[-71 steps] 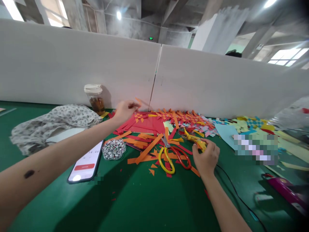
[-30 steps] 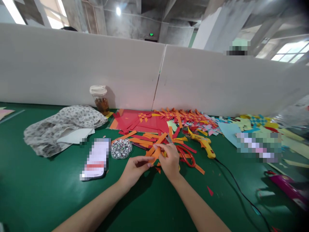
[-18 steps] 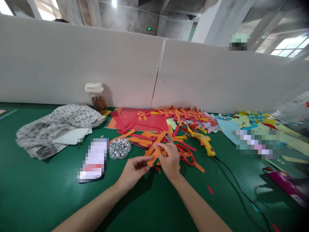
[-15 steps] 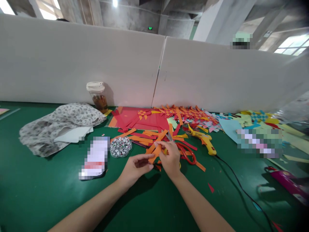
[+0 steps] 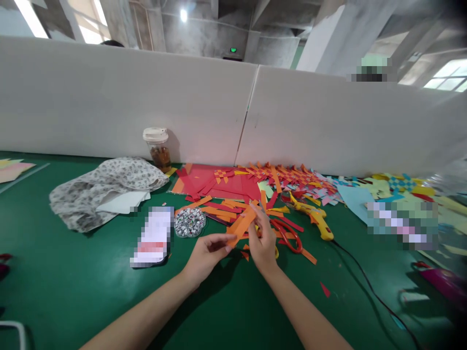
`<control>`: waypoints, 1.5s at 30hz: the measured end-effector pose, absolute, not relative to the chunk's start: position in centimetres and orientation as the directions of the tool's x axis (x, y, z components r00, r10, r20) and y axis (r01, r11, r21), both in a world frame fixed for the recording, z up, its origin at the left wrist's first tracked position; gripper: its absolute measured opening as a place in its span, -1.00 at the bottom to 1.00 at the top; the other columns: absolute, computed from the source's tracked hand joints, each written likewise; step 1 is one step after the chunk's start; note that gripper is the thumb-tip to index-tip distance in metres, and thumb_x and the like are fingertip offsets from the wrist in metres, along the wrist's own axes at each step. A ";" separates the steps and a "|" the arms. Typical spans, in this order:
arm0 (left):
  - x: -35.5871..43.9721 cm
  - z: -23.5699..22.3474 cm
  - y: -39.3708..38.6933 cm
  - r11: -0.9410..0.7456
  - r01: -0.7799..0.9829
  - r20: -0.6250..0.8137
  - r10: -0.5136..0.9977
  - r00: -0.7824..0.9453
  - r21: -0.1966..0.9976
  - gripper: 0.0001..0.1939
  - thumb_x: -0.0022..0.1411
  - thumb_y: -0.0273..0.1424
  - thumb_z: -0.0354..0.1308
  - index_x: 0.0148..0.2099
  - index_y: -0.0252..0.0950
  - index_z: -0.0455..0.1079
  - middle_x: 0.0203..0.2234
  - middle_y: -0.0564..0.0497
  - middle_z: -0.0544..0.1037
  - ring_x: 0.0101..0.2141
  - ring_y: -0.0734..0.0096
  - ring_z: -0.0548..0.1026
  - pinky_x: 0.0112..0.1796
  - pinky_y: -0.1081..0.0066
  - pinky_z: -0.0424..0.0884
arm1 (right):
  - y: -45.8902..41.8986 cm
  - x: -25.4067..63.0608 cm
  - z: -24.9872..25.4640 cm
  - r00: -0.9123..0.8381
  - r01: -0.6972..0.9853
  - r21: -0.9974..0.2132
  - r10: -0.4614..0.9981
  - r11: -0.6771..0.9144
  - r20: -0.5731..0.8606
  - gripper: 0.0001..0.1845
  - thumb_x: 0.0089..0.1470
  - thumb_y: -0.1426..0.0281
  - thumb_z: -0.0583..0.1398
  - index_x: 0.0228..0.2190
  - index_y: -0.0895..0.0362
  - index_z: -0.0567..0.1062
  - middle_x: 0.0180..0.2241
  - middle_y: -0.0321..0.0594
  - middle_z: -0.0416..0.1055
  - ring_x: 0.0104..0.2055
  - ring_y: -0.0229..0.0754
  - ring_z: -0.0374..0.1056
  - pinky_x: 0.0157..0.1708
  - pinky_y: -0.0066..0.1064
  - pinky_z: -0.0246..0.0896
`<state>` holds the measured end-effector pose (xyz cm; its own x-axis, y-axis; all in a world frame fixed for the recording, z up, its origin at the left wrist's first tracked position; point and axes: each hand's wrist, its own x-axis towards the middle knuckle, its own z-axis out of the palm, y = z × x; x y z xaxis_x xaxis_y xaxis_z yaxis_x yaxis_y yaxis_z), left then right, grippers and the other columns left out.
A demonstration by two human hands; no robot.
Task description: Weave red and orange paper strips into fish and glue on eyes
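My left hand [image 5: 206, 255] pinches the near end of an orange paper strip [image 5: 241, 224] just above the green table [image 5: 73, 287]. My right hand [image 5: 263, 240] is closed on the same strip at its far end, fingers pressed against it. Right behind the hands lie scissors with red and yellow handles [image 5: 290, 236], partly hidden by my right hand. More orange and red paper strips [image 5: 219, 210] are scattered around them.
A yellow glue gun [image 5: 315, 218] lies to the right, its black cord [image 5: 368, 287] trailing toward me. A dish of googly eyes [image 5: 189, 221], a phone [image 5: 152, 238], patterned cloth [image 5: 105, 187], a lidded cup [image 5: 157, 146], red paper sheets [image 5: 215, 184] and woven paper pieces [image 5: 292, 177] sit before white partitions [image 5: 146, 112].
My left hand came back from the far pile and my right hand left the glue gun; both now hold an orange strip, lifted and tilted slightly higher than half a second ago.
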<state>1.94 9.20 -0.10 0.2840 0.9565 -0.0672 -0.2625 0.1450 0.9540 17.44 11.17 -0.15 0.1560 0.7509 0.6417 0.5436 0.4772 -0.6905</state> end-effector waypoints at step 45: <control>1.6 -0.2 9.6 0.227 -0.210 -0.128 0.907 0.401 0.951 -0.73 -0.01 -0.40 0.25 -0.18 -0.28 0.53 -0.23 -0.12 0.58 -0.20 0.13 0.51 -0.11 0.25 0.37 | 9.6 17.0 -0.3 0.048 0.447 -0.765 0.842 0.463 0.538 -0.54 0.22 0.32 -0.23 -0.05 0.10 0.34 -0.03 -0.06 0.34 0.09 -0.06 0.18 0.03 -0.09 0.11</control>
<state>1.57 9.63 -0.22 0.4009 0.9072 -0.1280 -0.2099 0.2270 0.9510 16.95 9.55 -0.31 0.0481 0.8417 0.5378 0.4466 0.4634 -0.7653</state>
